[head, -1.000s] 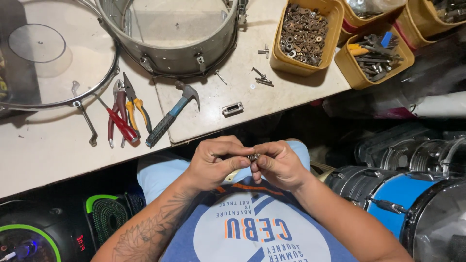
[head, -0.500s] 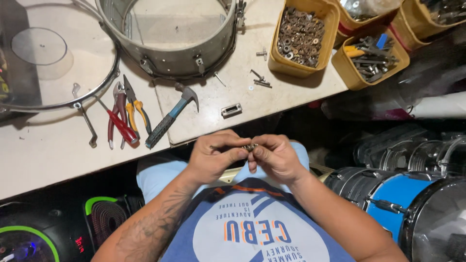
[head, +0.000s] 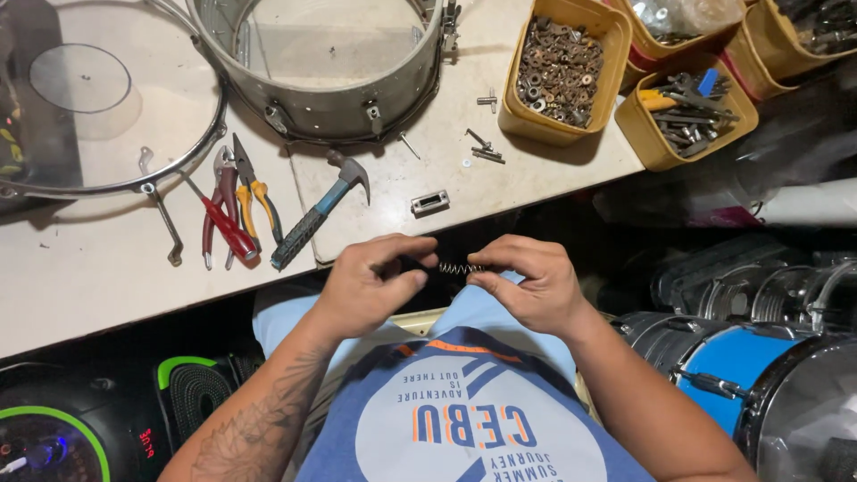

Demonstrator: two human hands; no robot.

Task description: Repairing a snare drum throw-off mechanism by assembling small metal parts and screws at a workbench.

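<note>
Two hands pinch small coil spring (head: 459,267) betw. fingertips: left hand (head: 375,281) on one end, right hand (head: 527,281) on other, over lap. Hammer (head: 320,219), pliers (head: 234,198) on surface (head: 80,268) nearby.

Both forearms raised from the lower corners and angled inward, meeting above the lap, just below the near edge of the white workbench (head: 107,295). Left forearm tattooed along its top, wrist bent slightly, back of the left hand (head: 370,286) turned upward. Left fingers curled under, thumb lying across the front and pressing toward the index fingertip in a pinch. Right hand (head: 527,286) mirrored close beside it, knuckles arched, fingers folded inward, thumb and index fingertips pinched together. Pinching tips of the two hands facing each other, slightly apart.
</note>
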